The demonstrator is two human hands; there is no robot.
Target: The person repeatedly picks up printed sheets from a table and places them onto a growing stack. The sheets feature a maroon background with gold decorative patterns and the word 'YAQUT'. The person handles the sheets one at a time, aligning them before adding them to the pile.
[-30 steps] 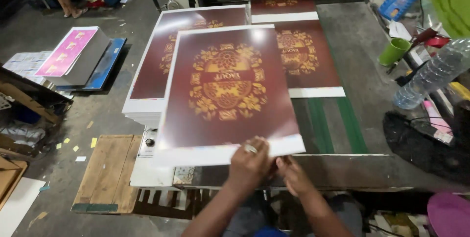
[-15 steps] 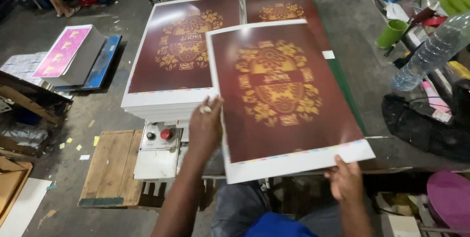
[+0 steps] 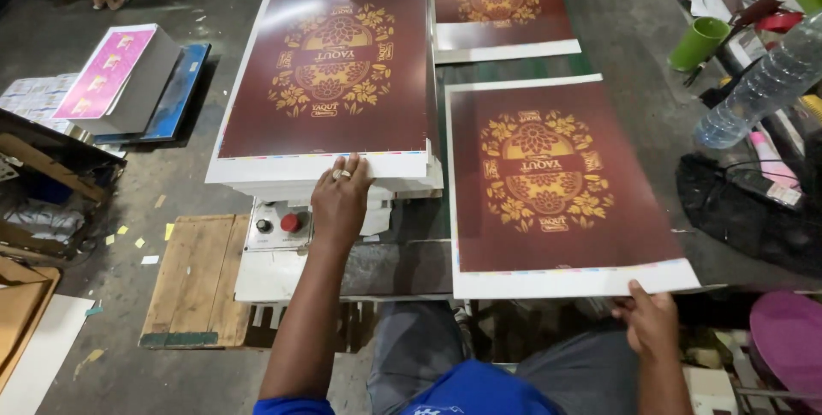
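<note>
While my left hand (image 3: 341, 201) lies flat with its fingers (image 3: 347, 177) spread on the near white margin of the stack of printed sheets (image 3: 330, 81), my right hand (image 3: 652, 322) pinches the near right corner of a single printed sheet (image 3: 556, 184) between thumb and fingers. That sheet lies on the grey table (image 3: 634, 38) just beside the stack, its near edge hanging a little past the table's front. It looks thin, light and floppy, glossy enough to slide, and easy to crease, so I judge the white margins and corners the safest places to hold it. Another printed sheet (image 3: 501, 0) lies farther back. A green cup (image 3: 698, 42) and a clear plastic bottle (image 3: 758, 85) stand off to the right.
</note>
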